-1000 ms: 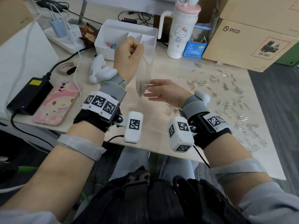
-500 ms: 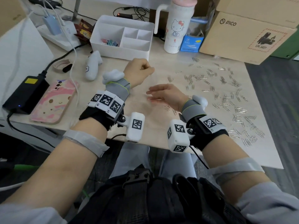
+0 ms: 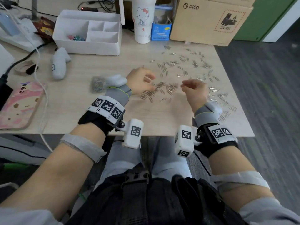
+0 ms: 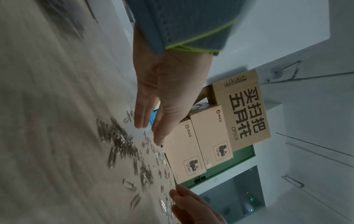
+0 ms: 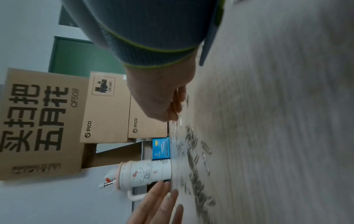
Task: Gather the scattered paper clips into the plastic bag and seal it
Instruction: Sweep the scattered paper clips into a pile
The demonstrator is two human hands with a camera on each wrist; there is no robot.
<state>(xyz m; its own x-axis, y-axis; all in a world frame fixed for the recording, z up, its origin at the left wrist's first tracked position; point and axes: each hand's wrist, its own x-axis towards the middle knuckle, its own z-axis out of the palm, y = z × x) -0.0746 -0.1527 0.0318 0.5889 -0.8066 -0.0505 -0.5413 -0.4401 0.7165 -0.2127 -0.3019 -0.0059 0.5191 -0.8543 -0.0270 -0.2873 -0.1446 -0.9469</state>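
Silver paper clips point(image 3: 164, 88) lie scattered over the middle and right of the wooden table point(image 3: 90, 117). The clear plastic bag point(image 3: 97, 84), with clips inside, lies flat just left of my left wrist. My left hand point(image 3: 151, 78) is at the left side of the pile; the left wrist view shows the left hand point(image 4: 149, 130) with straight fingers just above the clips point(image 4: 122, 145). My right hand point(image 3: 184, 84) is at the pile's right side. In the right wrist view the right hand point(image 5: 177, 106) has curled fingers with clips glinting among the fingertips.
A white desk organiser point(image 3: 90, 33), a cartoon-cat tumbler point(image 3: 142, 18), a blue box point(image 3: 161, 30) and a cardboard box point(image 3: 209, 20) line the back. A plush toy point(image 3: 59, 65), a pink phone point(image 3: 19, 104) and cables sit at the left. More clips reach the table's right edge.
A second ago my left hand held the bag up with my right hand beside it. The bag now lies on the table, and both hands have moved down over the clips.
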